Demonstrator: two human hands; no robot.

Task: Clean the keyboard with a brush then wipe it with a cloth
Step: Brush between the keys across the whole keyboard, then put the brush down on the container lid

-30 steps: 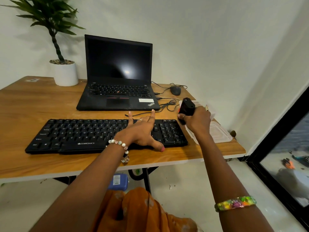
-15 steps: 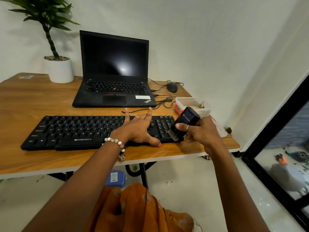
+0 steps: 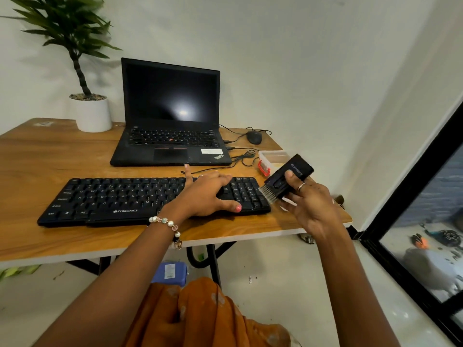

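Keyboard [image 3: 130, 199], black, full-size w/ numpad, lies flat near the front edge of the wooden tabletop [image 3: 37, 159]; white "ZEBRONICS" logo printed on its front lip, key legends readable along the rows (Ctrl, Alt, letters). Left hand [image 3: 208, 194] rests palm-down on the keyboard's right part, fingers spread flat, gripping nothing, thumb w/ pink nail at the front edge; a bead bracelet [image 3: 165, 222] sits on that wrist. Right hand [image 3: 308, 201] is closed round a black brush [image 3: 285, 180], held in the air just beside the keyboard's right end, above the tabletop corner. Brush is tilted, grey bristles pointing down-left toward the numpad, not touching it; thumb lies on the brush's face, ring on one finger. Small white brand text on the brush body, too blurred to read.

Behind the keyboard: open black laptop [image 3: 170, 116], screen dark w/ a light glare, "ThinkPad" badge at its front right corner, white sticker next to it (text not legible), red pointing nub among its keys. Black mouse [image 3: 254, 137] farther right at the back, cables looping between it and the laptop. Clear plastic box [image 3: 273, 157] w/ a red clip sits behind the brush. White pot w/ green plant [image 3: 90, 113] at back left. Under the tabletop, a blue box [image 3: 170, 272] w/ a label on the floor; orange fabric [image 3: 200, 316] at the bottom of view.
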